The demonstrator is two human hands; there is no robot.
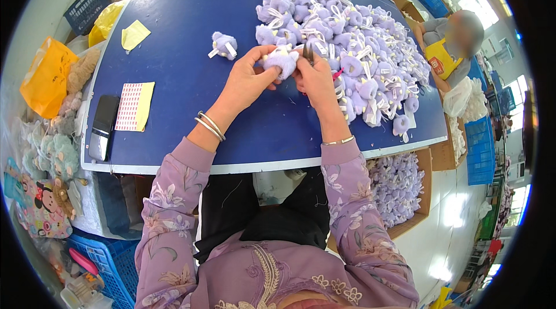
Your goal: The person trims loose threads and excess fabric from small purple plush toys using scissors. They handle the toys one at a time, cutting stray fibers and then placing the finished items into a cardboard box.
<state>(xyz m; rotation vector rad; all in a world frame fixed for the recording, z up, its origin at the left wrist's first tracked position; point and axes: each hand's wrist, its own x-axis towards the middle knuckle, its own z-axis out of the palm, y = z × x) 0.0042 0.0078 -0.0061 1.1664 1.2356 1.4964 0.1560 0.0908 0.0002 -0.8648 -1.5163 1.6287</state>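
Over the near part of the blue table, my left hand pinches a small lilac plush toy between thumb and fingers. My right hand is closed around a pair of snips whose dark blades point away from me, and its fingertips meet the plush's right side. Another lilac plush with white tags lies alone to the left of my hands. A large heap of similar plush toys spreads just beyond and to the right of my right hand.
A black phone, a sticker sheet and a yellow paper lie on the table's left. Below its right edge stands a carton with more plush. A person in a yellow apron sits at the right.
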